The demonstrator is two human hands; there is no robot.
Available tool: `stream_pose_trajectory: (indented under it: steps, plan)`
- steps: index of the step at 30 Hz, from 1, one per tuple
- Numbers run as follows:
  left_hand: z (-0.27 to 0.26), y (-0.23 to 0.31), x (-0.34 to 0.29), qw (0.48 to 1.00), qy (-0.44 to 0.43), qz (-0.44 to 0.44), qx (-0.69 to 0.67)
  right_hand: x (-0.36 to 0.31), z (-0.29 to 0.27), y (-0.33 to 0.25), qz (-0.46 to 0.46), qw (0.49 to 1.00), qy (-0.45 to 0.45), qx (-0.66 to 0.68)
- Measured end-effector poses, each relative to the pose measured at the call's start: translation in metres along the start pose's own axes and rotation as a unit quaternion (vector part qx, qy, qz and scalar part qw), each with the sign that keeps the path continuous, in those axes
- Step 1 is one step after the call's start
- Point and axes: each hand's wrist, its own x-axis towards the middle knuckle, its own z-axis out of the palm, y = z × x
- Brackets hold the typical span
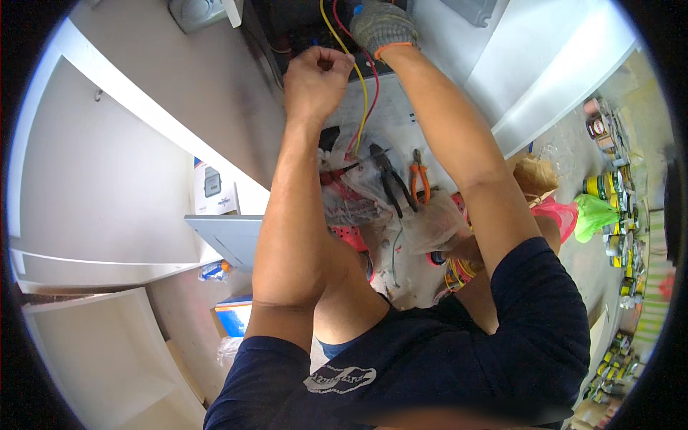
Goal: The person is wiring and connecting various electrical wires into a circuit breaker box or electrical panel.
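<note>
My bare left hand [315,80] is curled into a pinch at the dark opening [294,27], its fingertips right by a yellow wire [365,97]. What the pinch holds, if anything, I cannot make out. Beside the yellow wire hangs a red wire [374,100]. My right hand [385,30] wears a grey knit glove with an orange cuff and looks closed near the top edge. A small blue bit shows at its fingers, too little to name. Below lie black-handled pliers [392,183], orange-handled pliers [418,178] and a red-handled screwdriver [335,174] on clear plastic.
White panels stand left [107,165] and right [534,72] of my arms. A grey panel [228,238] juts out by my left forearm. Coiled wires [459,274] lie by my leg. Bags, including a green one [595,216], and several cans [605,186] stand at the right.
</note>
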Motion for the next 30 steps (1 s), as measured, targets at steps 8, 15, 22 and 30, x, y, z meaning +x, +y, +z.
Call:
stream_pose_trajectory:
  steps: [8,15,22,30]
  plan:
    - [0.000,0.006,-0.003,1.000,-0.008,-0.017,0.021,0.002,0.009,-0.004,0.041,0.998,0.048,0.010]
    - [0.003,0.000,0.000,0.999,-0.006,-0.026,0.028,0.009,0.008,0.002,0.036,0.995,-0.089,-0.011]
    - [0.004,-0.011,0.006,1.000,0.010,-0.029,-0.004,-0.053,0.010,0.037,0.099,0.993,-0.020,0.063]
    - [0.009,-0.008,0.005,0.997,0.011,-0.022,0.066,-0.315,0.112,0.025,0.236,0.905,-0.268,0.232]
